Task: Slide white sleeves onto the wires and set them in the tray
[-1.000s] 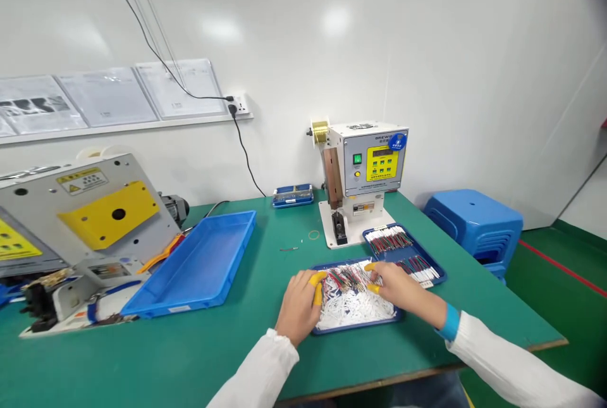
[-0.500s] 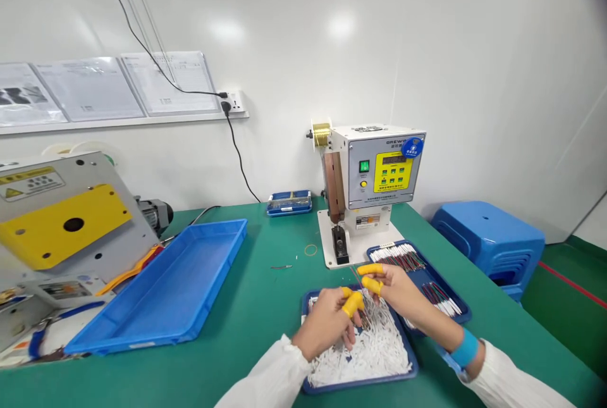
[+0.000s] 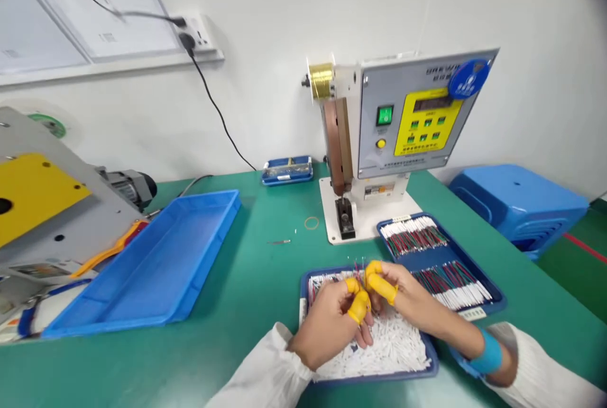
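My left hand (image 3: 332, 316) and my right hand (image 3: 403, 291) come together above a blue tray (image 3: 379, 377) filled with short white pieces. Yellow finger covers sit on both thumbs and forefingers. Thin red and dark wires (image 3: 359, 267) stick up between the fingertips, with each hand pinching at them; the lower ends are hidden. A second blue tray (image 3: 403, 255), right beside, holds two rows of red, green and dark wires with white ends (image 3: 412, 235).
Behind the trays stands a machine (image 3: 374, 117) with a gold spool (image 3: 321, 81). A large blue tray (image 3: 156, 262) lies left, by another machine (image 3: 52, 199). One loose wire (image 3: 279, 241) and a rubber band (image 3: 312, 223) rest on the green table. Blue stools (image 3: 519, 205) stand right.
The view has come closer and tilted. My right hand has come down and in to meet my left, and both now pinch at the wires.
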`<state>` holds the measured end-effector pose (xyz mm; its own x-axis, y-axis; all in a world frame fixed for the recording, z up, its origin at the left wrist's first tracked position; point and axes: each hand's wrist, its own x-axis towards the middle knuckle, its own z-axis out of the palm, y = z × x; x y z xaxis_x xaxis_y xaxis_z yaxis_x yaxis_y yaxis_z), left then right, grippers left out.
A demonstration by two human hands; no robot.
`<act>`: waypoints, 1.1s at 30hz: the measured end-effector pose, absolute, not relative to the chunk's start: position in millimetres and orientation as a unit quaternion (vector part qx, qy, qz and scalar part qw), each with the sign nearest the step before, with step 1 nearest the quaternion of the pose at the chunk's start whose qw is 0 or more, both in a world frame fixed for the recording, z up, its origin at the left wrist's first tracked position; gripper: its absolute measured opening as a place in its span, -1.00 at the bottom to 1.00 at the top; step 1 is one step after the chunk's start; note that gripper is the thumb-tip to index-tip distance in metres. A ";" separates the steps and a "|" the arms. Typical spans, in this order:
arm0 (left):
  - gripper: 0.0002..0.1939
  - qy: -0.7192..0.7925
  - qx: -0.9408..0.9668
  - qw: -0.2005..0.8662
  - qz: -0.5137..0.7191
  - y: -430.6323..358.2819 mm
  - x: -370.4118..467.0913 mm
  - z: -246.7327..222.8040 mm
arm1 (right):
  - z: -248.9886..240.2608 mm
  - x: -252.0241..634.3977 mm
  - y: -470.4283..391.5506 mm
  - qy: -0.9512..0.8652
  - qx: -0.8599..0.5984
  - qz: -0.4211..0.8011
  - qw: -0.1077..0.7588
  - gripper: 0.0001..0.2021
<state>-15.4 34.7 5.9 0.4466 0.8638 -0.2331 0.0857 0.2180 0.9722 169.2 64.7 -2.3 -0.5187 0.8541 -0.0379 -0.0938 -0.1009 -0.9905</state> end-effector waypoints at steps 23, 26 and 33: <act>-0.37 0.358 0.527 0.747 0.191 20.9 -9.1 32.4 | 13.8 183.8 50.2 -0.748 -0.321 0.511 0.275 -0.47; -0.38 0.369 0.488 0.760 0.220 14.8 -2.4 22.7 | 5.8 182.1 53.0 -0.756 -0.337 0.476 0.297 -0.51; -0.32 0.333 0.541 0.743 0.211 14.4 -8.1 11.7 | 8.5 187.9 50.9 -0.770 -0.334 0.460 0.289 -0.53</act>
